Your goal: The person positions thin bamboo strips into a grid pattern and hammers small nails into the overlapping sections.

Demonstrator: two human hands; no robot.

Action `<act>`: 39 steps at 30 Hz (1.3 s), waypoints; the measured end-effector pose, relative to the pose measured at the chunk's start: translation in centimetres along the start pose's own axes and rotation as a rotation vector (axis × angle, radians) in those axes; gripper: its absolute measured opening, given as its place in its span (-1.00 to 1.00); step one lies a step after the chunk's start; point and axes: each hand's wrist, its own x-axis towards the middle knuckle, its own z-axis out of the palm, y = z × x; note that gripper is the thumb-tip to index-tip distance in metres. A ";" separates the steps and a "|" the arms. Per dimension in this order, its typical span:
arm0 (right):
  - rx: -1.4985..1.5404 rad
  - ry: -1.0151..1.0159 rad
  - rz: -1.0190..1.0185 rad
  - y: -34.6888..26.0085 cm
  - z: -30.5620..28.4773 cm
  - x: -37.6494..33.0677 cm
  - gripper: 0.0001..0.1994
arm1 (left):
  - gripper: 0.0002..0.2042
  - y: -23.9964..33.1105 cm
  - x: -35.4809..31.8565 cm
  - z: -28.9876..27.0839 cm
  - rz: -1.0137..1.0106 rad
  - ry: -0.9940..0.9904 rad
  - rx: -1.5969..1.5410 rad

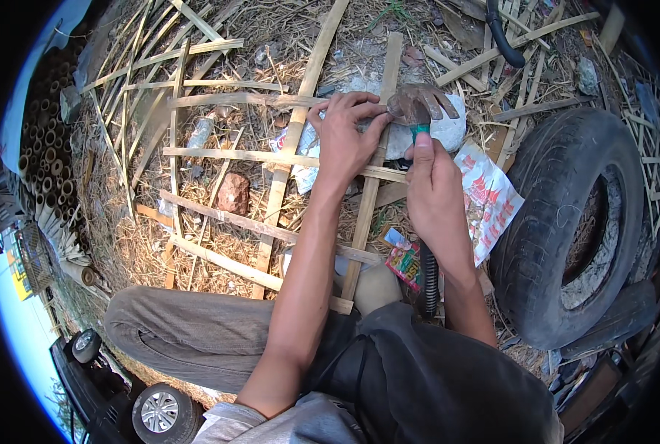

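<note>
My right hand is closed round the green handle of a tool with a rusty metal head that splits into several broad tines. The head lies over an upright bamboo slat, just beside my left fingertips. Thumb and fingers of my left hand pinch together at that slat, near the end of a crossing slat; whatever they hold is too small or hidden. These slats belong to an open bamboo lattice on the ground. Under the tool head sits a pale stone.
A worn tyre stands to the right, beside a printed plastic wrapper. A black ribbed rod shows below my right hand. A reddish rock lies among the slats. More bamboo lattice covers straw-strewn ground at the left.
</note>
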 end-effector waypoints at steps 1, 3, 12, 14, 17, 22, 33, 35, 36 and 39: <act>0.035 -0.028 0.061 -0.4 -0.3 -0.2 -0.53 | -0.82 -0.1 -0.1 -0.1 -0.003 -0.005 0.005; 0.126 -0.040 0.099 -1.2 -0.7 -0.8 -0.50 | -0.82 -0.1 -0.1 -0.3 -0.010 -0.010 0.011; 0.027 -0.010 0.017 -0.3 0.5 -0.5 -0.53 | -0.81 -0.2 0.1 -0.3 0.008 -0.012 0.035; 0.069 -0.049 0.064 -1.2 -0.1 -0.7 -0.54 | -0.83 -0.1 -0.2 -0.2 -0.004 -0.013 -0.006; 0.106 0.005 0.004 -2.2 -0.2 -1.0 -0.54 | -0.84 0.0 -0.3 -0.4 -0.009 -0.003 -0.003; 0.010 -0.001 -0.016 -0.7 1.0 -0.4 -0.55 | -0.83 -0.3 -0.2 -0.2 0.002 -0.001 -0.004; 0.051 0.034 -0.024 -1.7 -0.2 -1.4 -0.56 | -0.84 -0.3 -0.3 -0.3 -0.005 -0.004 -0.002; -0.034 0.050 -0.086 -0.6 0.6 -0.7 -0.56 | -0.83 -0.4 -0.1 -0.2 0.003 0.002 0.004; -0.089 0.026 -0.025 -0.5 0.4 -0.5 -0.55 | -0.83 -0.3 -0.1 0.1 0.006 0.004 0.002; -0.088 -0.027 0.077 -0.8 -0.6 0.0 -0.53 | -0.83 0.0 0.0 0.1 0.000 -0.018 -0.011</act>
